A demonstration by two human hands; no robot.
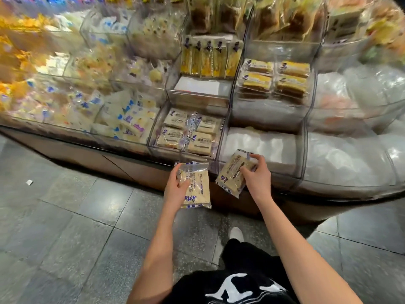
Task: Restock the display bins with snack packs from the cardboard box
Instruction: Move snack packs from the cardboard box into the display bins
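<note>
Restocking under way at display bins (303, 154).
Left hand (175, 190) grips one pack (199, 189), right hand (256, 178) another pack (230, 178); both likely go next beside the matching packs (200, 140).

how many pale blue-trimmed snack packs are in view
6 packs: one in the left hand, one in the right hand, four atop the front bin; more may lie hidden beneath.

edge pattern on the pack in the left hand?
Blue-and-white stripes along the top and bottom edges of the pack; head view.
</note>
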